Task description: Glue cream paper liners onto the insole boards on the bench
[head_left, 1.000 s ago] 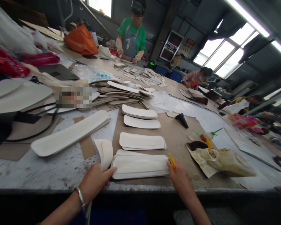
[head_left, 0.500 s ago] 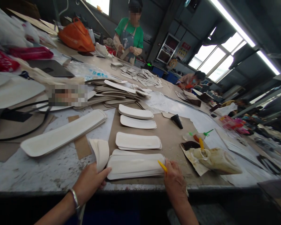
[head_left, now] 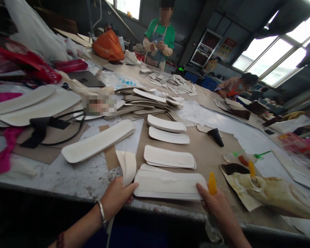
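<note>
A stack of white padded strips [head_left: 170, 185] lies at the table's near edge. My left hand [head_left: 116, 197] is closed on a curled white strip [head_left: 127, 166] that stands up beside the stack's left end, thumb touching the stack. My right hand [head_left: 218, 205] is closed round a yellow-tipped tool [head_left: 212, 183], with a finger pressing the stack's right end. A metal bracelet is on my left wrist.
More white strip stacks [head_left: 167, 124] and a long pile [head_left: 98, 142] lie further back on brown paper. A glue-stained bag [head_left: 276, 194] with a yellow nozzle sits right. A black cone [head_left: 216, 135] stands beyond. A person in green [head_left: 158, 38] works at the far end; another sits right.
The view has swung left and down. My right hand turned the yellow tool from lying slanted to pointing upright. My left hand keeps its grip on the curled strip.
</note>
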The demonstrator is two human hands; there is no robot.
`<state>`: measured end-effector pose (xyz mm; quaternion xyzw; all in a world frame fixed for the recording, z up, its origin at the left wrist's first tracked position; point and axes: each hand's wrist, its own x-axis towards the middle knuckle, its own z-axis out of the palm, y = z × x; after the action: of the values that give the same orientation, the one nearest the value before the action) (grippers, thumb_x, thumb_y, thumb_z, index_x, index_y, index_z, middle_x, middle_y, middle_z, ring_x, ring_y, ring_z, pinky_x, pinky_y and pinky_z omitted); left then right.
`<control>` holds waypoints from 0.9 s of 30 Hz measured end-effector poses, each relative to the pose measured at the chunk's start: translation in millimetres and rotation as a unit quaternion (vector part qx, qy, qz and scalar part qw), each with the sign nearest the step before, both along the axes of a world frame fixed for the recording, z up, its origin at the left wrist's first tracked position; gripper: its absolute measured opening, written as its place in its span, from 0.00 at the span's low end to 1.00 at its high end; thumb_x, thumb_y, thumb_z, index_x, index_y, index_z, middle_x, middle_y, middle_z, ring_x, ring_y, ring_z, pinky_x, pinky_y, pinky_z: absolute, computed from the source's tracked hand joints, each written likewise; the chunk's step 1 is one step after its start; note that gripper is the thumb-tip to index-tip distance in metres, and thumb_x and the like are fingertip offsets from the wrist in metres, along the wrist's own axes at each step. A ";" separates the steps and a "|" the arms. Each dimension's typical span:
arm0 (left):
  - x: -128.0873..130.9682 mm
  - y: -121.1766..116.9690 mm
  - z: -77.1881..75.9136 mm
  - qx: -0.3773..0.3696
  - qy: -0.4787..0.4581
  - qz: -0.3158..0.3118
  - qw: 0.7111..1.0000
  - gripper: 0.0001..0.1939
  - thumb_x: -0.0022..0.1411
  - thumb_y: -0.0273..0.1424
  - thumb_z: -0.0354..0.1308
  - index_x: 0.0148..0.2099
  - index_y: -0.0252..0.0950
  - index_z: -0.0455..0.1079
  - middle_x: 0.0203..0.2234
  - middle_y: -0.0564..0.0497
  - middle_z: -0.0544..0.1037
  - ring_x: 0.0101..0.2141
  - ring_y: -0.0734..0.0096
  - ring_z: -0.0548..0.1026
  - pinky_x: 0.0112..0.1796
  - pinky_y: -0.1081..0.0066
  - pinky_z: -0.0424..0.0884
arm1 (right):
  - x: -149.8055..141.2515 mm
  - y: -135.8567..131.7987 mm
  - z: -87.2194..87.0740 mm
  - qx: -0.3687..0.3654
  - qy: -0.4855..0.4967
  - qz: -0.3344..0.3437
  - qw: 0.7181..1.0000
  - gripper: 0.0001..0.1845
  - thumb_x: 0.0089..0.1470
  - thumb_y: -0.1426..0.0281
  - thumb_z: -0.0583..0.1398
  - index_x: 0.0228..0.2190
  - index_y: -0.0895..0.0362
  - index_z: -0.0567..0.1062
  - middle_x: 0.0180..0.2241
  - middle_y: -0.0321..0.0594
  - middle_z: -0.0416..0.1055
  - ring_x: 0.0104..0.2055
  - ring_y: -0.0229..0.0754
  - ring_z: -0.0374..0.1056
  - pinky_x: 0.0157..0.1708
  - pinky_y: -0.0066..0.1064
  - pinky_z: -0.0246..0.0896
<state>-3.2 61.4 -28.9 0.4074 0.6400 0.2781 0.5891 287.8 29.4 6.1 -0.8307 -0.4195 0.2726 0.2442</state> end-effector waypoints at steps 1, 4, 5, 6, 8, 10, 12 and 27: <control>-1.1 0.0 1.9 0.001 -0.003 0.006 1.000 0.05 0.48 0.30 0.55 0.23 0.36 0.63 0.09 0.54 0.69 0.14 0.69 0.69 0.18 0.72 0.65 | -0.8 0.1 1.4 -0.003 0.064 -0.017 0.998 0.22 0.42 0.49 0.59 0.23 0.55 0.63 0.13 0.30 0.59 0.16 0.35 0.56 0.17 0.27 0.51; -5.5 -0.2 11.1 0.015 0.000 0.023 1.000 0.08 0.45 0.34 0.57 0.24 0.35 0.64 0.08 0.56 0.67 0.13 0.71 0.66 0.18 0.72 0.62 | -6.0 -2.4 3.0 0.040 0.181 -0.065 0.981 0.25 0.36 0.49 0.63 0.26 0.56 0.65 0.12 0.26 0.56 0.14 0.30 0.52 0.14 0.22 0.45; -7.2 -0.4 14.5 0.020 -0.002 0.031 0.999 0.09 0.44 0.36 0.58 0.25 0.35 0.65 0.08 0.57 0.66 0.14 0.71 0.65 0.18 0.72 0.62 | -8.0 -3.7 3.3 0.058 0.199 -0.075 0.975 0.26 0.35 0.49 0.64 0.27 0.57 0.65 0.12 0.25 0.56 0.14 0.29 0.51 0.14 0.21 0.45; -9.1 -0.6 17.5 0.024 -0.008 0.037 0.999 0.11 0.42 0.37 0.59 0.27 0.34 0.66 0.08 0.57 0.66 0.14 0.71 0.65 0.19 0.72 0.61 | -9.9 -5.0 3.9 0.070 0.213 -0.078 0.971 0.26 0.35 0.50 0.65 0.28 0.57 0.66 0.12 0.25 0.57 0.14 0.29 0.51 0.14 0.20 0.44; -13.2 -1.2 22.1 0.027 -0.030 0.037 0.998 0.14 0.42 0.40 0.60 0.27 0.34 0.67 0.09 0.58 0.66 0.15 0.73 0.64 0.21 0.72 0.61 | -13.1 -7.2 6.2 0.086 0.237 -0.075 0.965 0.26 0.35 0.51 0.66 0.27 0.57 0.66 0.12 0.25 0.57 0.14 0.28 0.50 0.14 0.19 0.43; -17.9 -2.2 24.8 0.022 -0.066 0.020 0.997 0.15 0.42 0.42 0.60 0.22 0.35 0.65 0.10 0.57 0.65 0.16 0.75 0.62 0.21 0.74 0.60 | -15.8 -8.9 9.7 0.104 0.266 -0.071 0.956 0.25 0.36 0.52 0.67 0.27 0.58 0.66 0.12 0.25 0.57 0.14 0.27 0.49 0.14 0.18 0.43; -22.7 -3.7 26.3 0.010 -0.115 -0.002 0.993 0.18 0.44 0.43 0.60 0.18 0.35 0.61 0.11 0.56 0.64 0.17 0.78 0.60 0.21 0.75 0.57 | -18.7 -10.5 13.2 0.120 0.311 -0.073 0.940 0.25 0.35 0.54 0.68 0.26 0.57 0.65 0.13 0.24 0.56 0.14 0.26 0.49 0.13 0.17 0.42; -21.8 10.2 26.0 -0.058 -0.247 0.026 0.967 0.17 0.40 0.39 0.66 0.18 0.35 0.62 0.10 0.59 0.59 0.16 0.80 0.54 0.18 0.77 0.53 | -13.1 2.0 8.2 0.059 0.436 -0.056 0.896 0.26 0.36 0.53 0.68 0.22 0.56 0.60 0.11 0.25 0.56 0.13 0.25 0.49 0.13 0.16 0.46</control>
<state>-25.0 71.5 -2.9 0.2745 0.5004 0.3473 0.7441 274.7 31.4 14.4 -0.6345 -0.2390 0.5681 0.4664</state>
